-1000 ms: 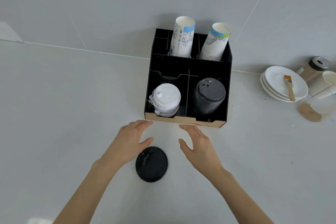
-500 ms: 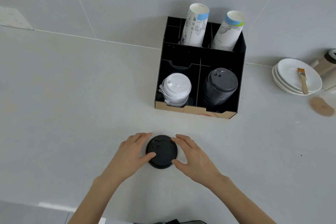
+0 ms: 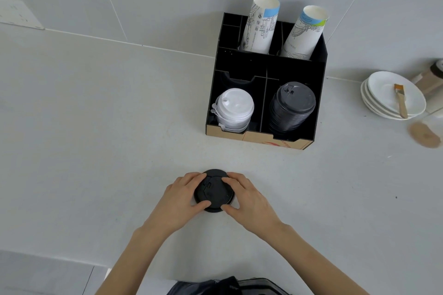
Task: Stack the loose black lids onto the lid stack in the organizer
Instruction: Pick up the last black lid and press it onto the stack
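**Both hands on the loose lid**

So the loose black lid (image 3: 213, 191) sits on the counter (image 3: 96, 141), well in front of the organizer (image 3: 263, 93). The left hand (image 3: 183, 195) grips its left edge and the right hand (image 3: 247, 196) grips its right edge, thumbs at the near rim, fingers curled over the far side. In the organizer, the black stack (image 3: 291, 108) fills the front right slot, white lids (image 3: 233, 110) the front left, and two tall paper cup stacks lean in the back. Plates (image 3: 393, 96) with a brush (image 3: 400, 99) sit off to the right.
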Demonstrator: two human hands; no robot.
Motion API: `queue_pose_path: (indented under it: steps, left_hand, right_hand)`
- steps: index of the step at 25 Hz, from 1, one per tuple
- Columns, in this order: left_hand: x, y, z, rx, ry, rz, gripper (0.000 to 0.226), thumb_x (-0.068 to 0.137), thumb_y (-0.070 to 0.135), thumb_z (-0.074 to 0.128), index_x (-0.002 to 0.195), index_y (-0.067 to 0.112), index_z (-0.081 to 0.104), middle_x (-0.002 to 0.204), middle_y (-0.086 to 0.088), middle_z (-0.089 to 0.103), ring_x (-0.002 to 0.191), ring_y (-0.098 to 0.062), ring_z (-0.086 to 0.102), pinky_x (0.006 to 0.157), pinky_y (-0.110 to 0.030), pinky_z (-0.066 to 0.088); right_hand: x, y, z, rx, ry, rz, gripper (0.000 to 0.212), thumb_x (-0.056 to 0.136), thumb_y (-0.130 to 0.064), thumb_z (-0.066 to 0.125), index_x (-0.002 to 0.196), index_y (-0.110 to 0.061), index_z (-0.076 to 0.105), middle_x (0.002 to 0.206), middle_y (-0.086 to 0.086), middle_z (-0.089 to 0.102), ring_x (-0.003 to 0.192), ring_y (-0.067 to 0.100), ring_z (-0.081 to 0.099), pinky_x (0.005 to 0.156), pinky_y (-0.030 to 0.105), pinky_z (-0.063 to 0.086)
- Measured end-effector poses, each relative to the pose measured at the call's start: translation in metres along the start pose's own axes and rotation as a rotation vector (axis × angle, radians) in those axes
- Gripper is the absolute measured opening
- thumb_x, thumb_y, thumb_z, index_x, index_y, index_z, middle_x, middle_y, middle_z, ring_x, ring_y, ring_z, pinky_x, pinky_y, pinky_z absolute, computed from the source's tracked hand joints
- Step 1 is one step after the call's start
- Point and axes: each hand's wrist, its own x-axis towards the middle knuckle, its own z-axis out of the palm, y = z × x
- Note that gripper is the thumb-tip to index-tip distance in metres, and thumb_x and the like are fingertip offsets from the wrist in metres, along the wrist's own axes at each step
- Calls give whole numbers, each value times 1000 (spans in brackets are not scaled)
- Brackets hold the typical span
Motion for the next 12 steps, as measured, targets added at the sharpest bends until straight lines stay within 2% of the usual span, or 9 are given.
queue_pose_path:
  steps: [12]
  left_hand:
    - [15, 19, -11, 4, 30, 90, 61, 81, 30, 60, 134, 20, 31, 142, 2, 33, 124, -19, 35, 106, -34, 30]
  right_hand:
    - [-2, 7, -29, 102, 154, -44, 51, 82, -23, 60, 129, -18, 39, 141, -4, 35, 126, 10, 37, 102, 18, 29]
